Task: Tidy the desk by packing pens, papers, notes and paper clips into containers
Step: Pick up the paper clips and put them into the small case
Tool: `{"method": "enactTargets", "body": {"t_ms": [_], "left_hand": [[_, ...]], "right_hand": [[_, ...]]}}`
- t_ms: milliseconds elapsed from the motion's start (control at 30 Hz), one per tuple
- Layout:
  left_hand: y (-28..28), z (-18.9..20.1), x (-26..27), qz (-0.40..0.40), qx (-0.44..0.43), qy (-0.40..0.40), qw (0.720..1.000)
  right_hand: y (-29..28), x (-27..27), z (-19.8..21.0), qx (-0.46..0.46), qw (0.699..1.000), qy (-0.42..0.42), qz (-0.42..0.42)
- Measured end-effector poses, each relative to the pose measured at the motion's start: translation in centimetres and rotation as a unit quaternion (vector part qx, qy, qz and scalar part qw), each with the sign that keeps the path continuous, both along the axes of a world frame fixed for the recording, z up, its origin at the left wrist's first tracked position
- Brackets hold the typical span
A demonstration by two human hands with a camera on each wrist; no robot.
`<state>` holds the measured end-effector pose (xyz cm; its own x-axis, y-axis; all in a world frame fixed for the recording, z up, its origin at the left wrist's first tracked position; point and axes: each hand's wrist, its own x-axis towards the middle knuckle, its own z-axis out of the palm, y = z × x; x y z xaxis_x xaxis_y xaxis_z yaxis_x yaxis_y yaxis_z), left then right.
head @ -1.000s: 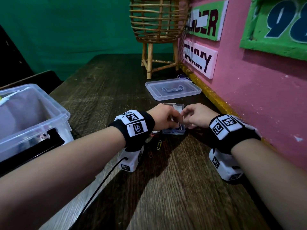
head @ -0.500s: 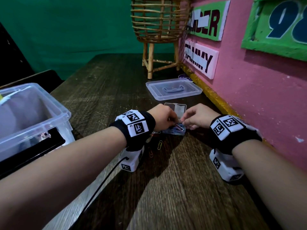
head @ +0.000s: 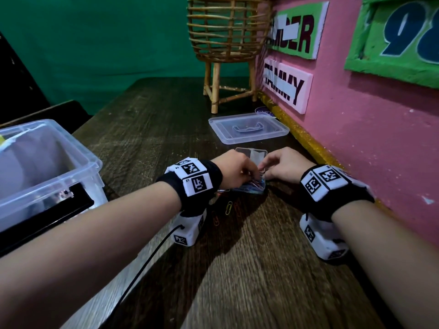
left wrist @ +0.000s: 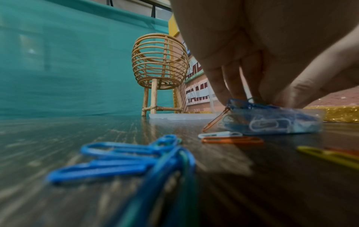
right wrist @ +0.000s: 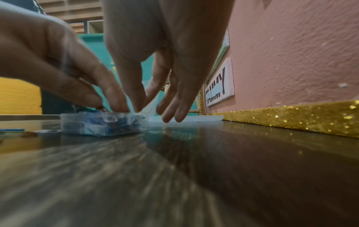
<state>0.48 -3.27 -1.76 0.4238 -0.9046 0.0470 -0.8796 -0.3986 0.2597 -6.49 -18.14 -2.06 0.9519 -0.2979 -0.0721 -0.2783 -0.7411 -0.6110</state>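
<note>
A small clear box (head: 250, 187) packed with paper clips sits on the dark wooden desk (head: 261, 269), its hinged lid (head: 252, 153) standing open behind it. My left hand (head: 251, 179) reaches over the box and its fingertips (left wrist: 240, 93) pinch blue paper clips (left wrist: 244, 103) on top of the pile. My right hand (head: 264, 169) is at the box's right side with straight fingers (right wrist: 174, 107), and its thumb touches the box (right wrist: 101, 124) rim. Loose paper clips (head: 229, 207) lie in front of the box: blue (left wrist: 126, 156), orange (left wrist: 233, 140), white (left wrist: 219, 134), yellow (left wrist: 330, 155).
A flat clear lid (head: 248, 130) lies behind the box. A rattan basket on legs (head: 228, 39) stands at the back. A large clear bin (head: 47, 167) stands at the left. The pink wall (head: 356, 138) with a gold strip (head: 306, 141) borders the desk's right side.
My left hand has come down from just above the box with a clip, and its fingertips now rest on the pile. The right hand has stayed beside the box.
</note>
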Motion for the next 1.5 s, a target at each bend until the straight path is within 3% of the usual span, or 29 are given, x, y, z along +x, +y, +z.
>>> {"method": "enactTargets", "body": {"t_ms": [100, 267, 400, 500, 600, 667, 900, 1067, 1233, 1400, 1500], "left_hand": [[0.0, -0.1, 0.1, 0.009, -0.035, 0.007, 0.999], [0.1, -0.1, 0.1, -0.002, 0.004, -0.002, 1.0], [0.9, 0.1, 0.9, 0.05, -0.044, -0.063, 0.996], [2.5, -0.1, 1.7, 0.097, 0.048, -0.078, 0.991], [3.9, -0.7, 2.0, 0.059, 0.14, -0.023, 0.988], [4.5, -0.8, 1.5, 0.027, 0.157, 0.013, 0.987], [5.0, -0.5, 0.4, 0.038, 0.033, 0.017, 0.999], [2.7, -0.2, 1.0, 0.112, 0.08, 0.04, 0.99], [1.8, -0.2, 1.2, 0.116, 0.08, 0.011, 0.99], [1.8, -0.1, 1.6, 0.161, -0.033, 0.037, 0.986], [1.8, 0.0, 1.3, 0.149, -0.089, 0.048, 0.984]], "right_hand": [[0.0, 0.0, 0.0, -0.006, 1.0, -0.004, -0.004], [-0.1, 0.1, -0.1, -0.003, 1.0, -0.005, -0.01], [-0.1, 0.3, -0.3, -0.001, 1.0, -0.012, -0.022], [0.0, 0.3, -0.2, -0.007, 0.999, -0.024, -0.042], [-0.1, 0.3, -0.2, -0.016, 0.996, -0.042, -0.083], [-0.2, 0.3, -0.2, -0.021, 0.993, -0.046, -0.11], [-0.3, 0.3, -0.3, -0.025, 0.993, -0.041, -0.105], [0.0, 0.0, 0.0, -0.018, 0.996, -0.045, -0.078], [0.1, -0.2, -0.1, 0.0, 0.998, -0.031, -0.053], [0.2, 0.0, -0.1, 0.014, 0.999, -0.024, -0.041], [0.2, 0.0, -0.1, 0.025, 0.999, -0.027, -0.04]]}}
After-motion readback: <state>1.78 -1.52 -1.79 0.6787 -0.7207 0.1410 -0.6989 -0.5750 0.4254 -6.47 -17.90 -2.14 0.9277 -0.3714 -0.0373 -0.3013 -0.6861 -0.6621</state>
